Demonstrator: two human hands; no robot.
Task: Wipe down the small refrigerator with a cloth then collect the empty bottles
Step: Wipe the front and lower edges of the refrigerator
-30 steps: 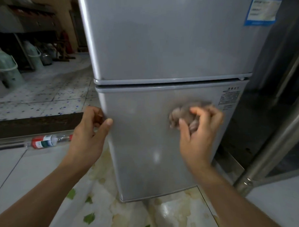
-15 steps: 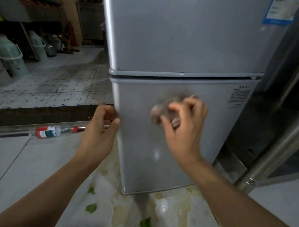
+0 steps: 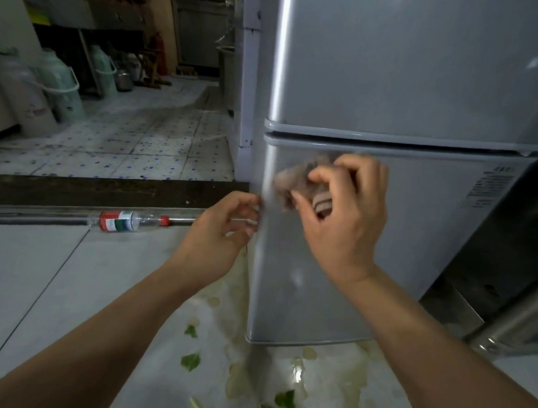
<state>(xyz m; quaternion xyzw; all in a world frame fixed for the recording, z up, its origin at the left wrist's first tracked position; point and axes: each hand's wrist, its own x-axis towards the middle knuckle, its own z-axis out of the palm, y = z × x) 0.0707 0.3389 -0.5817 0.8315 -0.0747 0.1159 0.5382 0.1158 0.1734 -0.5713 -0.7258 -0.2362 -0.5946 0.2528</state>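
The fridge point(image 3: 416, 212) is smooth grey metal, its lower door flat under my right grip point(image 3: 342, 219). I clench the soft, crumpled cloth point(image 3: 294, 181) against its upper left corner; I should press flat and sweep in overlapping rows. My left grip point(image 3: 219, 233) pinches the door's edge, steadying it. Left of it, a clear, round bottle point(image 3: 123, 221) lies on the floor.

The pale grey tiled floor point(image 3: 49, 275) is carrying the small silver two-door refrigerator point(image 3: 410, 74). A clear plastic bottle with a red label and red cap point(image 3: 129, 220) is lying on its side along the dark threshold strip point(image 3: 106, 187), and torn green leaf scraps point(image 3: 190, 361) are lying scattered near the refrigerator's base.
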